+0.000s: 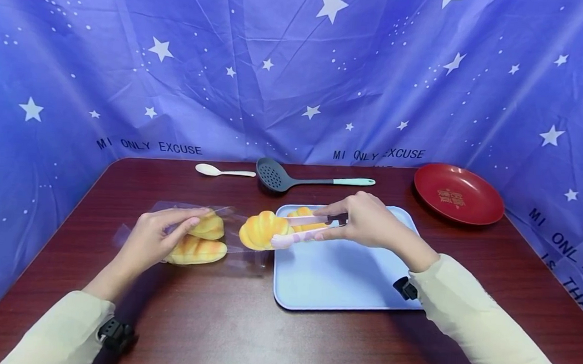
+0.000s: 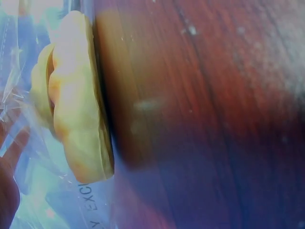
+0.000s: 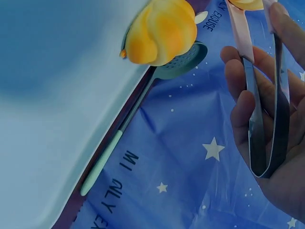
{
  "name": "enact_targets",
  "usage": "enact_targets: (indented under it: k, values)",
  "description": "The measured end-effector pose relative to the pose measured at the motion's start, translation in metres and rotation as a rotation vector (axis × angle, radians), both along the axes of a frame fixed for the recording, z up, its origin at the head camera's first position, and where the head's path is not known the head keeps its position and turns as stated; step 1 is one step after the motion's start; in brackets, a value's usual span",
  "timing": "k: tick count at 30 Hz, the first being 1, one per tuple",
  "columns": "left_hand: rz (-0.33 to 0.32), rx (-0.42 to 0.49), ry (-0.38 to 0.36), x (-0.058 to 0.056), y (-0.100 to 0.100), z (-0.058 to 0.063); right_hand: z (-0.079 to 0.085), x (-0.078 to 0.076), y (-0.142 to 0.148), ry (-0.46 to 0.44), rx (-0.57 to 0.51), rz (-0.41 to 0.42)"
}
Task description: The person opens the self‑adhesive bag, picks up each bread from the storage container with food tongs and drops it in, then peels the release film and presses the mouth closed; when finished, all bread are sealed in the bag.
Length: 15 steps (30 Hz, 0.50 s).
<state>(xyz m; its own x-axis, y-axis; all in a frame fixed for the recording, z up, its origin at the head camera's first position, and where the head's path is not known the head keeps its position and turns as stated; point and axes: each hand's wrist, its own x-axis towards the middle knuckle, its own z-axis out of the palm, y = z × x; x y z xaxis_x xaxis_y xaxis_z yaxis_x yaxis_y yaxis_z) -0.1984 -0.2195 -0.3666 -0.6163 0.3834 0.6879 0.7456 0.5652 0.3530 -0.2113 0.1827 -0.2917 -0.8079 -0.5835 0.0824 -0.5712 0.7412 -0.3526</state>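
Your right hand (image 1: 369, 223), fingers curled, gripped the tongs (image 1: 299, 237), whose tips held the twisted roll (image 1: 262, 230) just outside the left edge of the light-blue tray (image 1: 346, 277), near the tray's far-left corner. A second roll (image 3: 164, 33) lay on the tray at that corner, partly hidden by the tongs in the head view. Your left hand (image 1: 154, 235), to the left of the tray, pinched the clear bag (image 1: 241, 259) between thumb and forefinger. Beside these fingers lay the rounded bread (image 1: 209, 227) and, on the side toward the near edge of the desk (image 1: 202, 327), the long bread (image 1: 199, 251); whether both sat inside the bag could not be told. Along the desk's far edge lay the white spoon (image 1: 209, 170) and, to its right, the dark slotted skimmer (image 1: 274, 176) with its turquoise handle pointing right. The red plate (image 1: 481, 199) occupied the far-right corner. Behind the far edge hung the blue curtain (image 1: 277, 92), patterned with white stars.
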Motion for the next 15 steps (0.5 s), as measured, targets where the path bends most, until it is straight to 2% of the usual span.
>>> enact_targets:
  k: [4,7,15]
  values:
    - [0.039,-0.008,-0.020,0.0029,0.0017,0.0029,-0.0019,0.0014,0.0055,-0.019,0.022,0.000]
    - [0.042,-0.024,-0.019,0.0046,0.0041,0.0044,-0.0037,0.0013,0.0090,-0.024,0.024,-0.003]
    - [0.073,-0.096,0.030,0.0072,0.0071,0.0032,-0.0097,-0.0002,0.0085,-0.046,0.004,0.023]
